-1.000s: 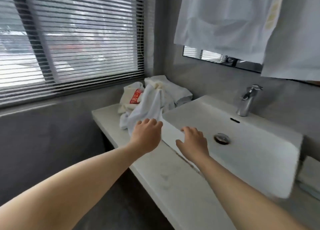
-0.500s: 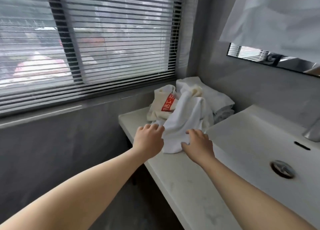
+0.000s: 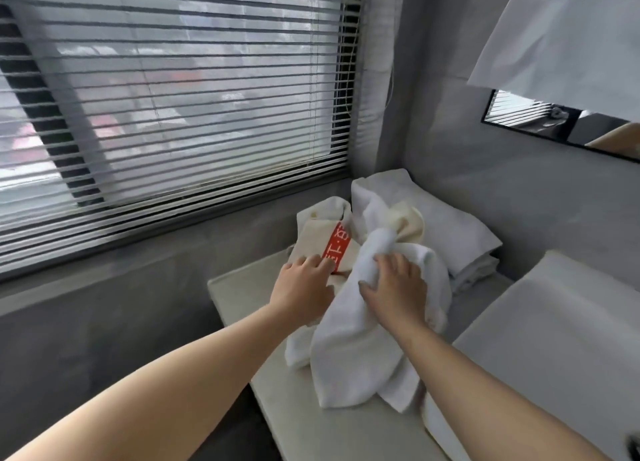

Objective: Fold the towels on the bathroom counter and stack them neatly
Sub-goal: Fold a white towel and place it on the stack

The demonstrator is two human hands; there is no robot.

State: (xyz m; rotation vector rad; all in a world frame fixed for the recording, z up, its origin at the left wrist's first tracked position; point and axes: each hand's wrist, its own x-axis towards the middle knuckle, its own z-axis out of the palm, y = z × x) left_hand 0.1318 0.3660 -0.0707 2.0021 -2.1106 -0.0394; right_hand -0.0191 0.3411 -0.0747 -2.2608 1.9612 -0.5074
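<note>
A person's two bare arms reach across a pale bathroom counter point(image 3: 239, 287) beside a window with slatted blinds point(image 3: 173, 114). A second ago both hands hovered empty near the basin point(image 3: 554, 322); now they have reached the towel pile. The right hand point(image 3: 394, 287) curls over a bunched white towel point(image 3: 349, 353), which trails toward the viewer along the counter. The left hand point(image 3: 304, 287), just beside it, rests on a cream towel with a red label point(image 3: 318, 232); whether it pinches cloth cannot be told. Folded towels point(image 3: 453, 232) lie behind by the wall. The first towel seems to be getting separated; folding has not begun
</note>
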